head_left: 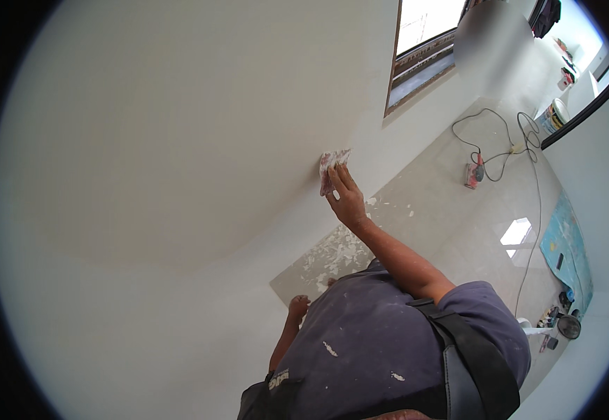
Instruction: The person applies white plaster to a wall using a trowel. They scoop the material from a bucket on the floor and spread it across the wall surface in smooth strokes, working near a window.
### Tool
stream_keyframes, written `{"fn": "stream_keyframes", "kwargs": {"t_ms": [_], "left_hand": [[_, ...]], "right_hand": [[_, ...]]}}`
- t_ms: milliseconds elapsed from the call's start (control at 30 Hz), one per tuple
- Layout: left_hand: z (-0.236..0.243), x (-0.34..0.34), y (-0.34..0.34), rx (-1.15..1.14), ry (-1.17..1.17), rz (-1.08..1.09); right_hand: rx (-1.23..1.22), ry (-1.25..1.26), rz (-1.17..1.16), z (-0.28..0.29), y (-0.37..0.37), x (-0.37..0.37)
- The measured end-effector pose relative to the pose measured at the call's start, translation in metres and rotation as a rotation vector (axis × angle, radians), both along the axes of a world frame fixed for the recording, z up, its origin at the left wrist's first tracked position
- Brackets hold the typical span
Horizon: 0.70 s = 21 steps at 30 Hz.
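A folded, reddish, dust-whitened sheet of sandpaper [332, 168] lies pressed flat against the white wall [178, 140].

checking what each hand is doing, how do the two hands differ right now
The right hand is raised with the arm stretched out, pressing a folded reddish sheet of sandpaper flat against the white wall. The left hand hangs low beside the purple shirt, loosely curled, holding nothing visible and off the wall. Both are bare.
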State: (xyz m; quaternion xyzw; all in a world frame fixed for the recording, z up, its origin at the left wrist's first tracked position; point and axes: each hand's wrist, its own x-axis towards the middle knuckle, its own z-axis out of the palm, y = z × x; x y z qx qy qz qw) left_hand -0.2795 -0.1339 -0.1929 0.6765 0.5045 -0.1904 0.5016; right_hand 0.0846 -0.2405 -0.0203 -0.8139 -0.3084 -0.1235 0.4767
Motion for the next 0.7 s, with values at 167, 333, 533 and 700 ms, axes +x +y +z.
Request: {"fn": "stream_keyframes", "kwargs": {"t_ms": [167,333,533,700], "left_hand": [[0.036,-0.002,-0.008,-0.092,0.006,0.134],[0.059,-0.005,-0.016,-0.048,0.021,0.106],[0.068,-0.006,-0.023,-0.012,0.041,0.074],[0.065,0.008,-0.023,0.077,-0.156,-0.21]], "right_hand": [[0.029,-0.003,0.027,0.016,-0.001,-0.004],[0.025,0.022,0.036,0.022,-0.002,-0.007],[-0.019,0.059,0.075,0.019,-0.005,-0.009],[-0.156,0.091,0.213,0.029,-0.031,0.004]]}}
